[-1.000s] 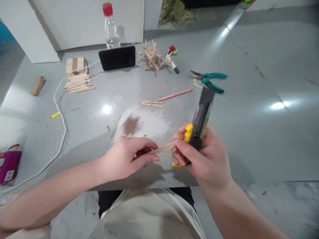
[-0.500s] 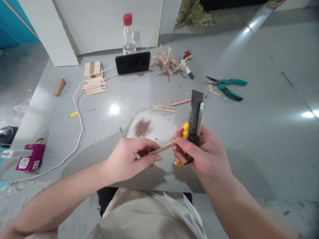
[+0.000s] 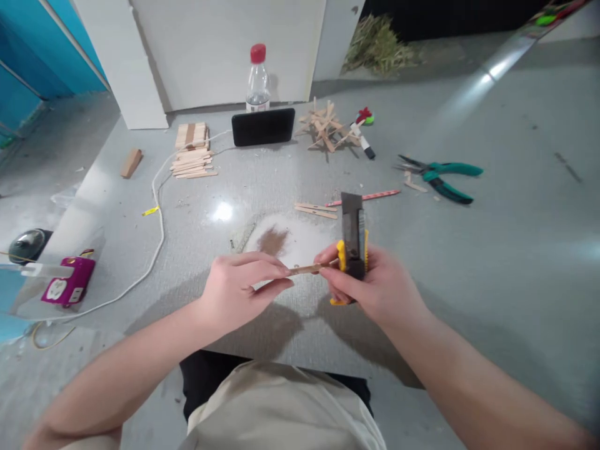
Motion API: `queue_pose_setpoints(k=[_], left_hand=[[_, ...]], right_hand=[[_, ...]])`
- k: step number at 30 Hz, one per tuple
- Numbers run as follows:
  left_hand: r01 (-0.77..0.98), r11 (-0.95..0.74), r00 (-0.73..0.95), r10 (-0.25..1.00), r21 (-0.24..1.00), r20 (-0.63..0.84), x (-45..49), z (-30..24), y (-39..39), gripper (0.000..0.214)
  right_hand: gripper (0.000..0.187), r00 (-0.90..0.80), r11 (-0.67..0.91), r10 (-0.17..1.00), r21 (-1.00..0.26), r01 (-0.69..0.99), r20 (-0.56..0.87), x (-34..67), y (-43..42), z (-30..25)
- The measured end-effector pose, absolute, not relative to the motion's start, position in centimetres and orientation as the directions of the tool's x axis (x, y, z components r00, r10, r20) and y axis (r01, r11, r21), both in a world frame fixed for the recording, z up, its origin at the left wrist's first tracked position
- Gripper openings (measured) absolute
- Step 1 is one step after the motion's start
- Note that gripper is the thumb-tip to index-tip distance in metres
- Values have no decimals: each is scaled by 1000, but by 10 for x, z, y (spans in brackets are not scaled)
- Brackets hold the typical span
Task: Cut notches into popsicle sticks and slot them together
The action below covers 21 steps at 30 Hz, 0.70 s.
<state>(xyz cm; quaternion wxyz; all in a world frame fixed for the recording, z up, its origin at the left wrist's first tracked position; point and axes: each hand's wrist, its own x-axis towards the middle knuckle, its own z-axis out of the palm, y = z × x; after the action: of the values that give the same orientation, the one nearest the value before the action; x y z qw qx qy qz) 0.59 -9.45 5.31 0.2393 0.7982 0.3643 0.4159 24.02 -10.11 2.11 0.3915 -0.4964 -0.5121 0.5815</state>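
Observation:
Between my two hands a wooden craft stick (image 3: 305, 270) is held roughly level above the table. My left hand (image 3: 246, 284) pinches its left end between thumb and fingers. The thumb and fingertip of my right hand (image 3: 375, 284) pinch its right end. That same hand also grips a yellow and black utility knife (image 3: 355, 244), with the blade end pointing up and away from me. Beneath and beyond the stick lies a whitish patch (image 3: 300, 231) with a brown powdery smudge (image 3: 273, 240). Two craft sticks (image 3: 316, 210) lie near a red patterned pencil (image 3: 382, 195).
Green-handled pliers (image 3: 452, 178) lie at the right. Along the back stand a phone (image 3: 263, 127), a bottle (image 3: 258, 81) and a craft-stick structure (image 3: 325, 125). Stacked sticks (image 3: 192, 159), a white cable (image 3: 162, 231), a wooden block (image 3: 132, 163) and a purple power adapter (image 3: 69, 281) are leftward.
The craft stick has turned from slanted to nearly level, its edge now showing. My right hand with the knife has shifted slightly left. The camera view has moved a little too.

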Motion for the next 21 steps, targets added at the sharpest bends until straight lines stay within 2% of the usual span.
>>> queue_pose_setpoints(k=[3,7,9,11,14,16,18,21], left_hand=[[386,-573,409,809,723,423,17,47,-92,2],[522,-390,446,883,759,147,31,36,-76,8],[583,-334,459,888,741,39,37,29,-63,8],[614,-276,446,894,739,-37,43,21,-51,8],[607,-171,405,907,776,-117,50,10,-37,11],[585,-122,383,913,802,-140,51,5,-33,15],[544,-85,372,916,835,-148,51,0,-32,21],[384,18,383,907,923,-177,49,-6,-33,34]], right_hand=[[26,-113,-148,978,-967,209,-174,249,-102,18],[19,-30,-36,998,-870,492,-58,264,-92,22],[20,-33,-21,998,-831,556,-48,276,-84,19],[24,-32,-84,993,-869,487,-114,288,-77,11],[27,-56,-196,976,-966,170,-208,300,-73,-5],[28,-67,-230,970,-973,31,-232,303,-75,-14],[28,-84,-237,968,-971,18,-237,305,-79,-18],[28,-115,-200,968,-964,173,-222,311,-87,-19]])
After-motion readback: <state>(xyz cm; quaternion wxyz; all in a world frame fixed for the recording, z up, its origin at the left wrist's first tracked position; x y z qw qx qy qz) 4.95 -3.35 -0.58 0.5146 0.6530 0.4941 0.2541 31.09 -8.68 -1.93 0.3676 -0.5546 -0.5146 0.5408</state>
